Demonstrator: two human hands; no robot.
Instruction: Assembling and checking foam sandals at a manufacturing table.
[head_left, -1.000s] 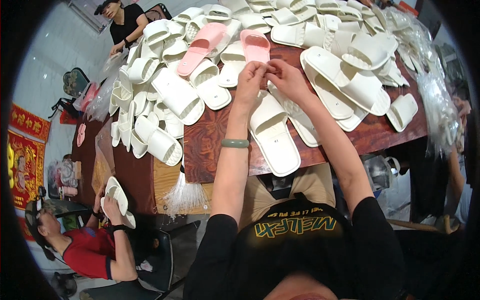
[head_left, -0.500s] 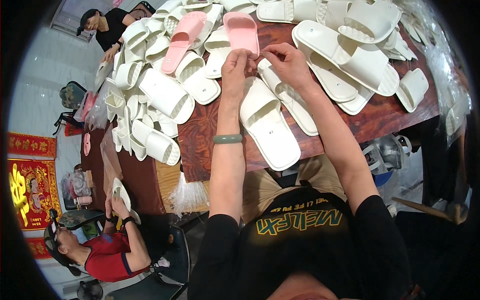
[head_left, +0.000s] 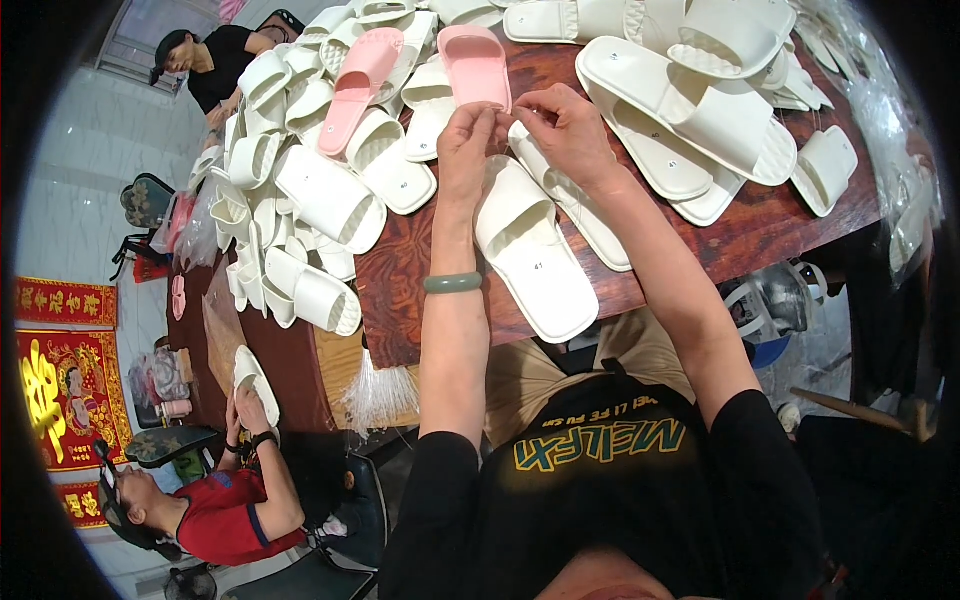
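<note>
A pair of white slippers lies in front of me on the dark red wooden table: a left slipper point(head_left: 535, 250) and, beside it, a right slipper point(head_left: 580, 205) partly under my right forearm. At their far ends my left hand point(head_left: 470, 140) is closed in a pinch, with a green bangle point(head_left: 453, 283) on its wrist. Close by, my right hand point(head_left: 565, 130) pinches with thumb and forefinger. A fine clear strand seems to run between the fingertips, hard to make out. Just beyond my hands lies a pink slipper point(head_left: 475, 65).
White slippers point(head_left: 330, 200) are heaped at the left, with another pink slipper point(head_left: 362, 85) on top. More white slippers point(head_left: 690, 110) are stacked right. Clear thin strands point(head_left: 378, 395) hang at the table's front edge. One co-worker point(head_left: 220, 515) handles a white slipper; another person point(head_left: 215, 70) is far left.
My hands stay pinched at the slippers' far ends, with only slight finger movement. The whole view has shifted a little. The co-worker at lower left has raised the white slipper more upright.
</note>
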